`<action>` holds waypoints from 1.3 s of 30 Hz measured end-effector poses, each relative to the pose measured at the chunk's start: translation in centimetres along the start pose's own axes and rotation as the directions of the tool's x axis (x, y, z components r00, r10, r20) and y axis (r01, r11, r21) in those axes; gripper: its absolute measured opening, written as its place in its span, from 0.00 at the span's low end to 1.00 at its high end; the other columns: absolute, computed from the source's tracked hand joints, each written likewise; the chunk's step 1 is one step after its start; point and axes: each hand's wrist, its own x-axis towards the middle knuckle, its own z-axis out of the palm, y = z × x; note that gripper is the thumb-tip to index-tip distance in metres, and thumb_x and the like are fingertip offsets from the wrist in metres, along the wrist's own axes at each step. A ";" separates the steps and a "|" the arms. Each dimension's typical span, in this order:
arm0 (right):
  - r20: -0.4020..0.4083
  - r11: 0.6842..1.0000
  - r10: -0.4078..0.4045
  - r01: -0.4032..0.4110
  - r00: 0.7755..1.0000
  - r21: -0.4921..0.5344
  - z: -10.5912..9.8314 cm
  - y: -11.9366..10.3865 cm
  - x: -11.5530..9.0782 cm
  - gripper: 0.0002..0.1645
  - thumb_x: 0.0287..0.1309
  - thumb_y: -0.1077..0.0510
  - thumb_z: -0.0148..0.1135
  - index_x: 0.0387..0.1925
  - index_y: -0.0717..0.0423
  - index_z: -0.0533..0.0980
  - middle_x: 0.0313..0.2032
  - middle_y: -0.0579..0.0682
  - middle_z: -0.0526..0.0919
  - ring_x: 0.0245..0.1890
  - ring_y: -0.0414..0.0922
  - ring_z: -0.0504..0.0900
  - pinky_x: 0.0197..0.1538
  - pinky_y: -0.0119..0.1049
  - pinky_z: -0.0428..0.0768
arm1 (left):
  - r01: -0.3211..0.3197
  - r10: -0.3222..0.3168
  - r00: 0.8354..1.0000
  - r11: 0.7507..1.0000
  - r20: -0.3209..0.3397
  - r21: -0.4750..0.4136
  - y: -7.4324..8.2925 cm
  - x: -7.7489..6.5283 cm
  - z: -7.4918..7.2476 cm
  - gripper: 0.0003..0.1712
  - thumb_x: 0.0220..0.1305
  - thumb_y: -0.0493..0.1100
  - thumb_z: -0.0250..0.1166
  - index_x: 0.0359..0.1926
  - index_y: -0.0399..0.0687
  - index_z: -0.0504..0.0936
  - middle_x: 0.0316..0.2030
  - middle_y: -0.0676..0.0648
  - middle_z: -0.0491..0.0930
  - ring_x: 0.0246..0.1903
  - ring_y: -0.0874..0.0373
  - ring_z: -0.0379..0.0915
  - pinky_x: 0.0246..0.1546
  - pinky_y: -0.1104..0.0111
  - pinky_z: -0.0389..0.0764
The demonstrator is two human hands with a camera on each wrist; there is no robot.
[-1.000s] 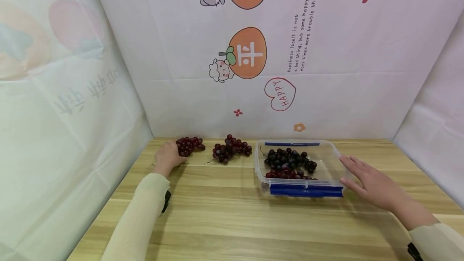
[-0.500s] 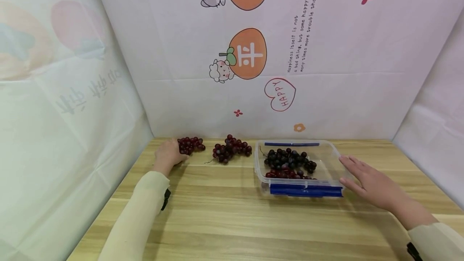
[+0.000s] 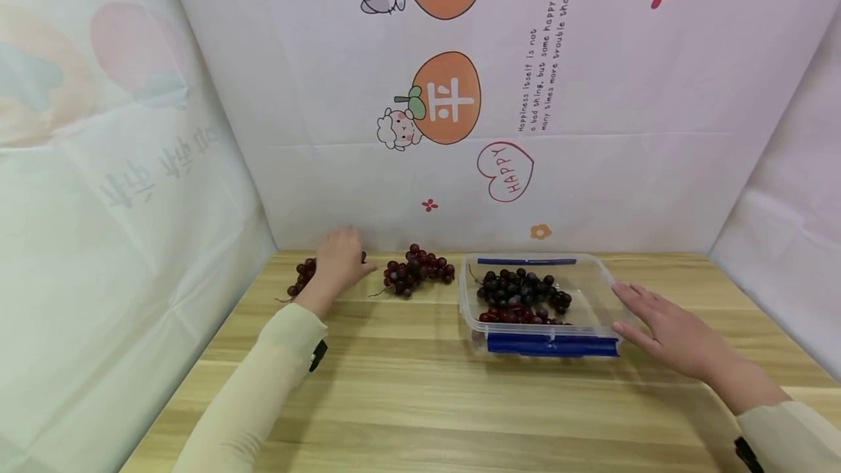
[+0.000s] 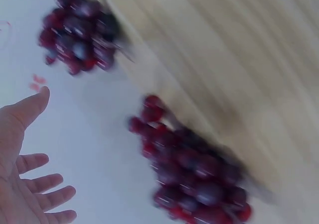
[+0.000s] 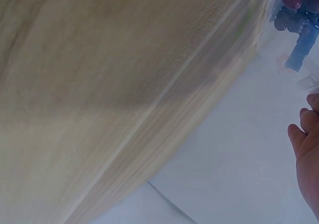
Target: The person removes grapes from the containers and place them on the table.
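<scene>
My left hand (image 3: pixel 337 263) hovers over the leftmost bunch of dark red grapes (image 3: pixel 303 274), hiding much of it in the head view. In the left wrist view its fingers are extended and hold nothing, apart from the near bunch of grapes (image 4: pixel 194 171). A second red bunch of grapes (image 3: pixel 414 271) lies to the right. Beyond it stands a clear plastic container (image 3: pixel 594 298) with blue clips, holding black grapes (image 3: pixel 515 287) and red grapes (image 3: pixel 512 314). With fingers straight, my right hand (image 3: pixel 670 334) rests against the container's right side.
Everything sits on a wooden table (image 3: pixel 420 407). A printed white cloth (image 3: pixel 328 93) rises along the table's back edge, and more white cloth (image 3: pixel 131 276) hangs at the left and right sides.
My left hand has moved right and slightly up from the left end of the leftmost grape bunch, uncovering that end. The right hand and container have stayed put.
</scene>
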 end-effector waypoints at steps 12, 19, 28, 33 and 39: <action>0.010 1.000 0.015 -0.015 1.000 -0.004 -0.3 -0.4 0.1 0.44 0.68 0.42 0.55 0.75 0.55 0.52 0.67 0.72 0.58 0.64 0.72 0.59 0.57 0.69 0.61 | -0.244 0.247 0.949 0.969 -0.197 0.040 6.5 0.2 -2.1 0.47 0.51 0.65 0.71 0.63 0.41 0.70 0.57 0.39 0.74 0.56 0.45 0.70 0.55 0.53 0.73; 0.004 1.000 0.011 -0.011 1.000 -0.016 0.0 -0.2 0.2 0.44 0.67 0.42 0.55 0.75 0.55 0.51 0.67 0.72 0.58 0.64 0.72 0.59 0.58 0.70 0.61 | -0.357 0.361 0.890 0.932 -0.279 0.065 9.4 -0.1 -2.4 0.45 0.52 0.66 0.71 0.61 0.39 0.72 0.55 0.40 0.76 0.53 0.47 0.73 0.53 0.56 0.75; 0.015 1.000 0.018 -0.018 1.000 -0.002 0.1 0.0 0.2 0.44 0.67 0.42 0.55 0.75 0.55 0.51 0.68 0.72 0.57 0.64 0.71 0.59 0.58 0.70 0.61 | -0.469 0.464 0.857 0.882 -0.224 0.031 13.1 -0.2 -2.7 0.45 0.54 0.67 0.68 0.63 0.42 0.72 0.58 0.43 0.74 0.56 0.50 0.73 0.56 0.59 0.74; 0.006 1.000 0.015 -0.015 1.000 -0.007 0.1 0.0 0.1 0.44 0.67 0.42 0.56 0.75 0.56 0.51 0.67 0.72 0.58 0.64 0.72 0.59 0.58 0.69 0.61 | -0.493 0.489 0.853 0.870 -0.183 0.031 15.0 -0.4 -2.2 0.44 0.54 0.69 0.66 0.62 0.45 0.74 0.55 0.47 0.76 0.52 0.54 0.75 0.51 0.63 0.77; -0.002 1.000 0.010 -0.010 1.000 0.001 0.2 -0.1 0.1 0.44 0.68 0.43 0.56 0.75 0.56 0.51 0.67 0.72 0.58 0.63 0.72 0.59 0.58 0.69 0.61 | -0.522 0.520 0.848 0.853 -0.096 0.015 17.3 -0.8 -1.5 0.41 0.56 0.71 0.63 0.59 0.47 0.76 0.51 0.50 0.78 0.46 0.58 0.77 0.44 0.67 0.79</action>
